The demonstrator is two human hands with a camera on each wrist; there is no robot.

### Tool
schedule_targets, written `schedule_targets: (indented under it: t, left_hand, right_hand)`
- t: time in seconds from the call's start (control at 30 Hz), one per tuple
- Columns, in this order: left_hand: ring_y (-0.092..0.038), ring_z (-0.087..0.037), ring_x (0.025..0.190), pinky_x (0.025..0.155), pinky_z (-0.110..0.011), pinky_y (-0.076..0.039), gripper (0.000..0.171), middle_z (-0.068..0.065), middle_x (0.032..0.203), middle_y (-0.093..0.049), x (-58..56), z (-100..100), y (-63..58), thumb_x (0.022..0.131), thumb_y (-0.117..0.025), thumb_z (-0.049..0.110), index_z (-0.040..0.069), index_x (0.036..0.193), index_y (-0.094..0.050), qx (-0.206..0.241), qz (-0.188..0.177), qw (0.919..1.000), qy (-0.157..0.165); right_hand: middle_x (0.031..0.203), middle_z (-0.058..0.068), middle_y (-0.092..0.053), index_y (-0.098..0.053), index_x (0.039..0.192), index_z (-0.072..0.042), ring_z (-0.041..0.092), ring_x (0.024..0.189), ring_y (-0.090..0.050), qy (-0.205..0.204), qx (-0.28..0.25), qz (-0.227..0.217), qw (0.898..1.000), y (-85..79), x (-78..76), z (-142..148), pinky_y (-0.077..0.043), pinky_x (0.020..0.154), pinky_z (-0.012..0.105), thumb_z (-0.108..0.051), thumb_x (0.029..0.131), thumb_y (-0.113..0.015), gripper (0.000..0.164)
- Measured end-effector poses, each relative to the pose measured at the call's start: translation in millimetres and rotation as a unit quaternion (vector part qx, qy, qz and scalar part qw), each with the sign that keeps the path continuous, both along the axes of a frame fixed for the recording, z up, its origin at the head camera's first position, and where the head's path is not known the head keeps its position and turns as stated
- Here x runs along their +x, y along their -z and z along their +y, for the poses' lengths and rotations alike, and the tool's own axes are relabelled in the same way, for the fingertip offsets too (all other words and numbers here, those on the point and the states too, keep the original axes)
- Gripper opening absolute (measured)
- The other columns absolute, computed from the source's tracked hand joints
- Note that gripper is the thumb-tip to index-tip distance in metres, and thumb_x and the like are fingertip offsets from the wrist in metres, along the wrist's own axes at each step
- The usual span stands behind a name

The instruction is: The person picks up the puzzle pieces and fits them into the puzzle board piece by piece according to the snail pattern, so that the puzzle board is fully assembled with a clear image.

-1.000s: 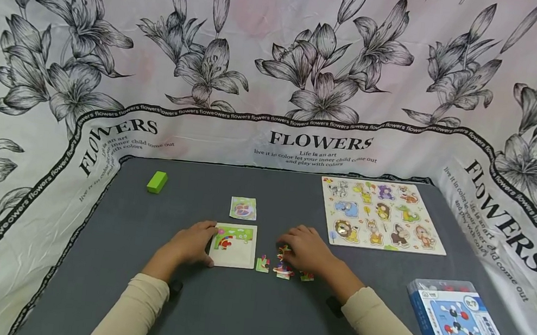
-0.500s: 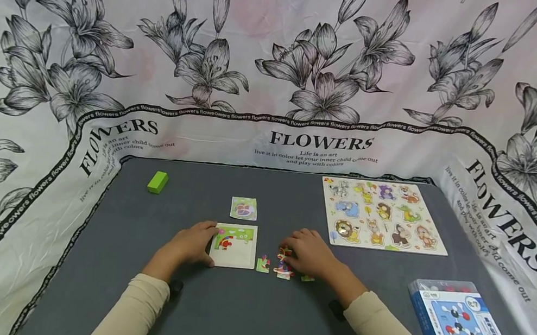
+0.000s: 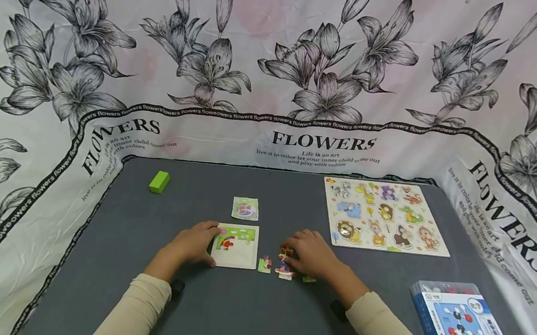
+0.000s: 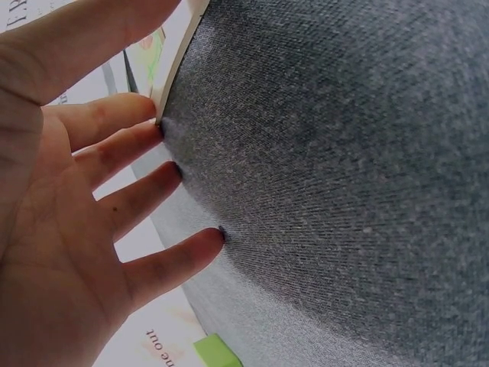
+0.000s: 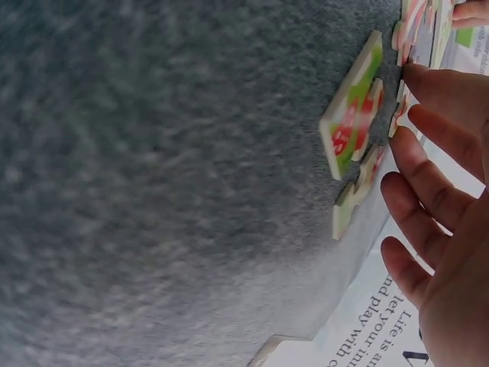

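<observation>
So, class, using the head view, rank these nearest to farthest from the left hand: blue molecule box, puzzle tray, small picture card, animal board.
1. Puzzle tray: against the left hand.
2. Small picture card: just beyond the tray.
3. Animal board: right side, toward the back.
4. Blue molecule box: right side, toward the front.

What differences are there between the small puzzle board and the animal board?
The small board is nearly square; the animal board is oblong and larger. The small board is bare at its lower right, while the animal board shows animals in three rows. The left hand touches the small board; no hand touches the animal board. Both lie flat on the table.
</observation>
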State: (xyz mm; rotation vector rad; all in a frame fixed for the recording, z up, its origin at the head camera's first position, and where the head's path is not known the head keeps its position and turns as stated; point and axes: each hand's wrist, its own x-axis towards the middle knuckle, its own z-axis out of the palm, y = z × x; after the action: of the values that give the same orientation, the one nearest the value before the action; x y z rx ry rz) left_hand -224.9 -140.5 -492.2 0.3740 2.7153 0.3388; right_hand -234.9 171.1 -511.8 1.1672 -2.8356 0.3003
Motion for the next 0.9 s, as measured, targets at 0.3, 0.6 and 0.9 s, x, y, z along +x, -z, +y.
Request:
schedule_targets:
  t: [0.3, 0.6, 0.9]
  left_hand:
    - [-0.035, -0.033, 0.140, 0.103, -0.062, -0.036, 0.083, -0.013, 0.151, -0.038, 1.3, 1, 0.0, 0.071, -0.087, 0.029, 0.006, 0.141, -0.048, 0.000, -0.003, 1.0000, 0.000]
    - [-0.036, -0.033, 0.139, 0.102, -0.061, -0.037, 0.082, -0.013, 0.150, -0.039, 1.2, 0, -0.2, 0.071, -0.087, 0.030, 0.006, 0.140, -0.050, -0.003, 0.009, 1.0000, -0.002]
    - [-0.036, -0.033, 0.139, 0.100, -0.060, -0.040, 0.082, -0.013, 0.150, -0.039, 1.1, -2, 2.0, 0.071, -0.087, 0.031, 0.006, 0.140, -0.050, 0.005, 0.011, 0.9999, 0.004]
  right_hand:
    - [0.095, -0.004, -0.064, -0.071, 0.111, -0.021, 0.019, 0.095, -0.057, -0.018, 0.005, -0.003, 1.000, -10.0, -2.1, -28, -0.045, 0.089, 0.045, -0.030, 0.088, -0.072, 0.025]
    - [0.110, -0.003, -0.066, -0.070, 0.115, -0.022, 0.020, 0.109, -0.057, -0.030, 0.022, -0.007, 0.999, -15.8, -3.3, -81, -0.042, 0.098, 0.043, -0.031, 0.089, -0.070, 0.028]
    - [0.111, -0.005, -0.066, -0.071, 0.115, -0.023, 0.017, 0.107, -0.058, -0.030, 0.046, 0.017, 0.998, -9.7, -8.1, -107, -0.043, 0.099, 0.041, -0.034, 0.090, -0.069, 0.028]
